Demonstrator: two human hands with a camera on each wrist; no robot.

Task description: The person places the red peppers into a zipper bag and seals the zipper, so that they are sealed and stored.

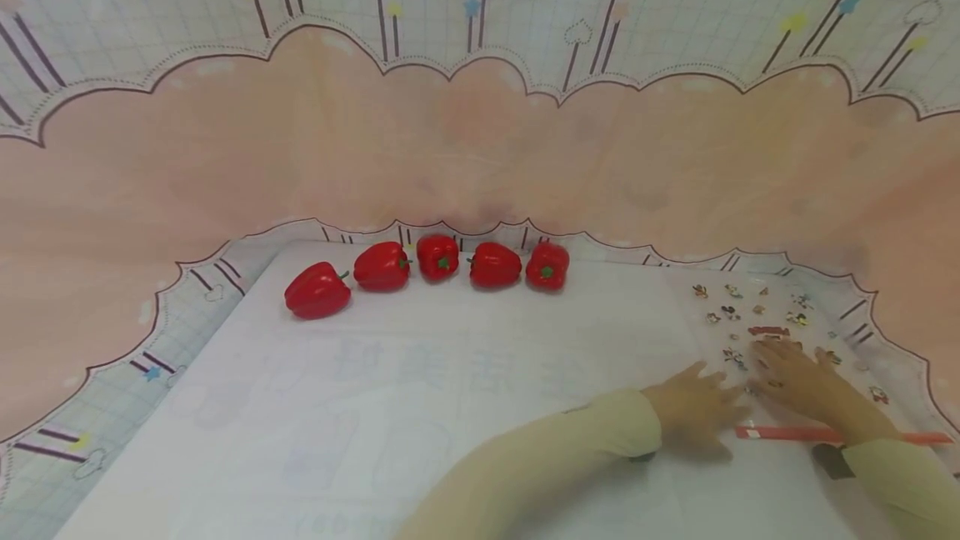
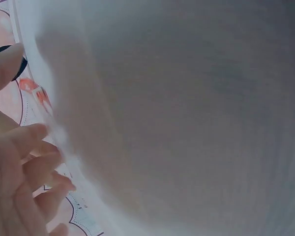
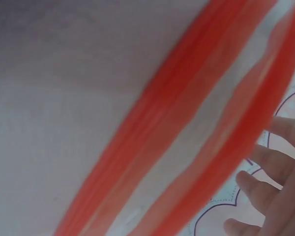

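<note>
A clear plastic bag printed with small cartoon figures lies flat at the table's right side. Its red zip strip runs along the near edge, and the red strip looms large in the right wrist view. My right hand rests on the bag with fingers extended, its wrist crossing over the strip. Just left of the bag, my left hand has its fingers spread over the white table, near the strip's left end. In the left wrist view its fingers are loosely bent with nothing between them.
Several red bell peppers with green stems stand in a row along the back of the white table. A patterned pink curtain hangs behind the table and wraps round its sides.
</note>
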